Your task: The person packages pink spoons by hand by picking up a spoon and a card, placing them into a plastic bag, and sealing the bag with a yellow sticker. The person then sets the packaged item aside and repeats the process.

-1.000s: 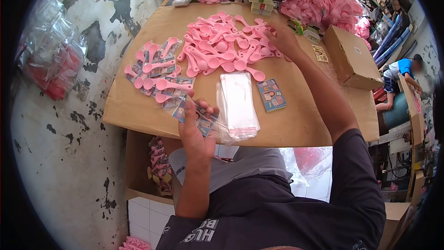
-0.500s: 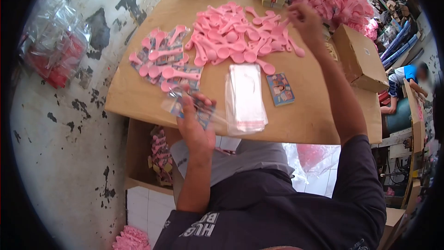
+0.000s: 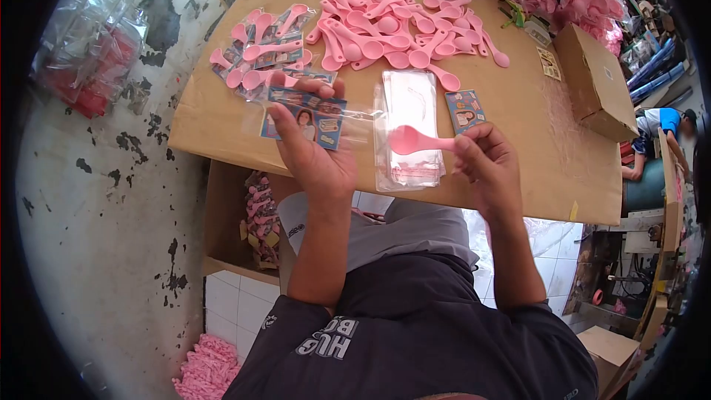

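Over the stack of clear bags (image 3: 415, 100), a pink measuring spoon (image 3: 404, 141) is held nearly level, its bowl pointing to the left. The right hand (image 3: 489, 159) has the end of the handle between thumb and forefinger, closed in a pinch, while its other fingers are curled. To the left of the stack, the left hand (image 3: 315, 159) holds a clear bag (image 3: 361, 123) with a blue card (image 3: 326, 124) inside; the thumb lies in front, the fingers are bent and only partly closed, and the bag's end reaches toward the stack.

The stack lies near the front edge of the brown table (image 3: 533, 178), with a narrow strip between them. Room for moving is wider to the right of the stack, past the small pile of blue cards (image 3: 465, 109) and up to the cardboard box (image 3: 592, 89). Behind the stack, the heap of pink spoons (image 3: 385, 22) comes close; to its left lie overlapping packets with spoons (image 3: 270, 50).

The held card shows a person's picture, but its small print I cannot read, nor the box's label (image 3: 609, 72). On the dark shirt (image 3: 444, 318), nearer than the stack, white letters give "HUG" and "BO".
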`<move>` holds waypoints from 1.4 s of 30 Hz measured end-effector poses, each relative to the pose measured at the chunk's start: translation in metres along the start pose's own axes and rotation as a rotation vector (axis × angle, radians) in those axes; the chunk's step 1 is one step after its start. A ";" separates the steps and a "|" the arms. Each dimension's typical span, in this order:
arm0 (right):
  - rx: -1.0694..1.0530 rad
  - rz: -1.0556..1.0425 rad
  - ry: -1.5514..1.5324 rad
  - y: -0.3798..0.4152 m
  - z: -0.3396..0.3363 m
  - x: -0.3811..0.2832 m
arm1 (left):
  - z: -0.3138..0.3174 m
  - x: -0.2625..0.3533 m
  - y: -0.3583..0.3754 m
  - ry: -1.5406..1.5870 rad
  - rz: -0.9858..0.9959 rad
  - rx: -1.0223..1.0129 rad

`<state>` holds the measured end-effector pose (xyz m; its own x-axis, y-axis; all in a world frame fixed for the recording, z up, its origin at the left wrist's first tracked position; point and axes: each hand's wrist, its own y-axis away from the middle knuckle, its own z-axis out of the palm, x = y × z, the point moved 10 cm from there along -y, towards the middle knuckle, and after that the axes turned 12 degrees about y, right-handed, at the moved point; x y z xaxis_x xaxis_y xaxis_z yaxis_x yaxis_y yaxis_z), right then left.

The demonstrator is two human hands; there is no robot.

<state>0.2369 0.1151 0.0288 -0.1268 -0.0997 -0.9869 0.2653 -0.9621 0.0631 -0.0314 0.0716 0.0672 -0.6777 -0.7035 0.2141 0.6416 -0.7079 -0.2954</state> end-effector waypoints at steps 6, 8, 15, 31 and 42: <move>-0.135 0.028 -0.100 0.005 0.041 0.002 | 0.010 -0.020 0.017 -0.023 -0.108 -0.034; -0.268 0.031 -0.147 0.006 0.055 0.001 | 0.009 -0.029 0.022 -0.032 -0.166 0.005; -0.180 -0.094 0.070 0.004 0.054 -0.003 | 0.004 -0.071 0.043 0.150 -0.465 0.146; 0.090 -0.945 0.734 0.044 0.054 -0.073 | -0.002 -0.085 0.059 0.085 -0.727 0.169; 0.016 -0.900 0.995 0.025 0.057 -0.083 | 0.016 -0.075 0.055 0.226 -0.855 0.127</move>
<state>0.1997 0.0848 0.1202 0.4962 0.7842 -0.3727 0.4455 -0.5984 -0.6659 0.0608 0.0847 0.0498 -0.9887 0.0878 0.1217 -0.0898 -0.9959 -0.0106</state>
